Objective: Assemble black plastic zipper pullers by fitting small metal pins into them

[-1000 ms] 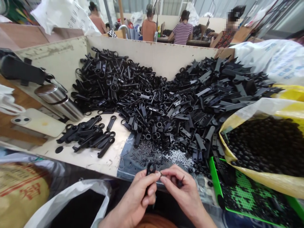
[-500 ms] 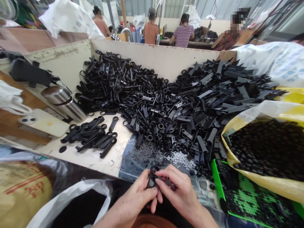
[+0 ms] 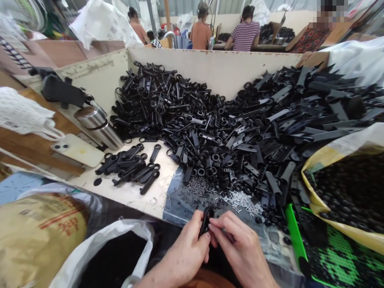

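Observation:
My left hand (image 3: 192, 242) is closed round a black plastic handle with a ring end (image 3: 206, 220), held tilted over the table's front edge. Against its right side, the thumb and forefinger of my right hand (image 3: 235, 238) are pinched together; whatever lies between those fingertips is too small or hidden to name. Just beyond my hands are a heap of silver pins (image 3: 241, 203) and a patch of small dark screw-like pieces (image 3: 196, 190). Several similar black handles (image 3: 132, 164) lie on the pale tabletop to the left.
Large piles of black ring-ended parts (image 3: 162, 100) and flat black parts (image 3: 285, 108) fill the back. At right stand a yellow-white sack of black beads (image 3: 354, 188) and a green basket (image 3: 295, 236). A steel flask (image 3: 103, 128) and phone (image 3: 78, 150) are left; people sit beyond the partition.
The view has swung left, so the scene sits further right. The handle is now turned more edge-on in my left hand, and my right fingertips have shifted to its side.

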The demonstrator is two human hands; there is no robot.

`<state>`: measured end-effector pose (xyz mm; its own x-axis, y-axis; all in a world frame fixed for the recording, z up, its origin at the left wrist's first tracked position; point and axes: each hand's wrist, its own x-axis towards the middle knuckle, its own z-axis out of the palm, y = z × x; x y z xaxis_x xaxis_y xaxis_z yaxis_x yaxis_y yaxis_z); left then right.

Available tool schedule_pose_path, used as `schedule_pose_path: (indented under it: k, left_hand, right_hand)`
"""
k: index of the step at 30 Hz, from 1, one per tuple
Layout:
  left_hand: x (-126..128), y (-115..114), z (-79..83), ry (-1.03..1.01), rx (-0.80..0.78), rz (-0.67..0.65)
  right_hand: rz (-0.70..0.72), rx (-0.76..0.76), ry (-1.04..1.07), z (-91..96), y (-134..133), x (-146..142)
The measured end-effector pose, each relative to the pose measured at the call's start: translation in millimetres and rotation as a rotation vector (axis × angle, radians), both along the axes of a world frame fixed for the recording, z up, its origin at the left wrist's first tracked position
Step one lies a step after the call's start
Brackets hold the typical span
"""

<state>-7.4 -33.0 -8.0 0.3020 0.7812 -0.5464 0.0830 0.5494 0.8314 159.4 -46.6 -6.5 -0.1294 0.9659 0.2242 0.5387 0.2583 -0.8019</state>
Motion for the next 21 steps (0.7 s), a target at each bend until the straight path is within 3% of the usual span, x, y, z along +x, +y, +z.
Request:
schedule_pose_path:
  k: [5, 14, 18, 21]
  left_hand:
    - [-1.9, -1.7, -7.9, -0.008, 0.015, -0.045]
    - [-11.1, 7.7, -13.3, 0.075, 0.134, -0.242]
    - [-13.9, 6.0, -18.1, 0.044, 0.084, -0.192]
    - [-14.0, 5.8, -19.6, -0.002, 0.049, -0.145]
  right_hand:
    - [-0.017, -0.014, -0.021, -0.4, -2.8, -1.6]
    - [0.167, 0.059, -0.28, 4.6, 0.9, 8.0]
    - [0.229, -0.028, -0.253, 9.8, 0.3, 15.8]
    - [0.129, 0.02, -0.21, 9.3, -8.1, 23.7]
